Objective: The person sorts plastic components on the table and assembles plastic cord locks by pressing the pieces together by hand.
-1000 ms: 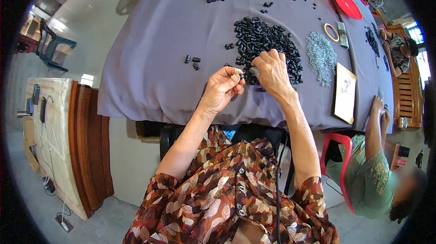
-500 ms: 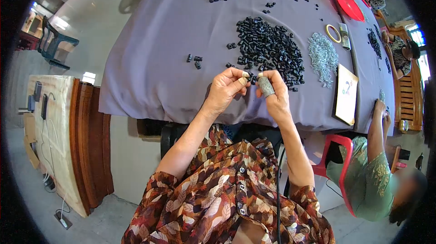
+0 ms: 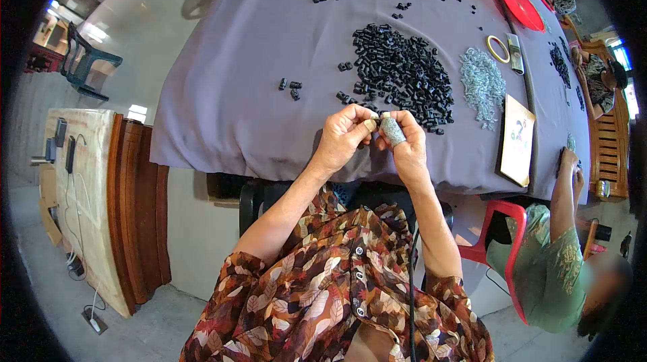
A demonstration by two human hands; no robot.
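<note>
My left hand [image 3: 345, 134] and my right hand [image 3: 408, 141] meet at the table's near edge, fingertips almost touching. Between them is a small black plastic piece [image 3: 379, 121], mostly hidden by the fingers; both hands pinch at it. A grey speckled wrap [image 3: 393, 131] sits around a digit of my right hand, seemingly the thumb. Just beyond the hands lies a large heap of small black cylindrical pieces [image 3: 401, 69]. A few loose black pieces [image 3: 295, 85] lie to the left.
On the cloth-covered table [image 3: 229, 92] are a pile of small clear pieces [image 3: 482, 85], a wooden board [image 3: 517, 139], a tape roll [image 3: 497, 49] and a red tray [image 3: 522, 6]. A co-worker in green [image 3: 549, 267] sits at right on a red chair [image 3: 505, 247]. A cabinet [image 3: 101, 207] stands left.
My left hand has shifted slightly right and down, closing the gap to my right hand. The small black piece is now more covered by the fingers. The view has shifted slightly.
</note>
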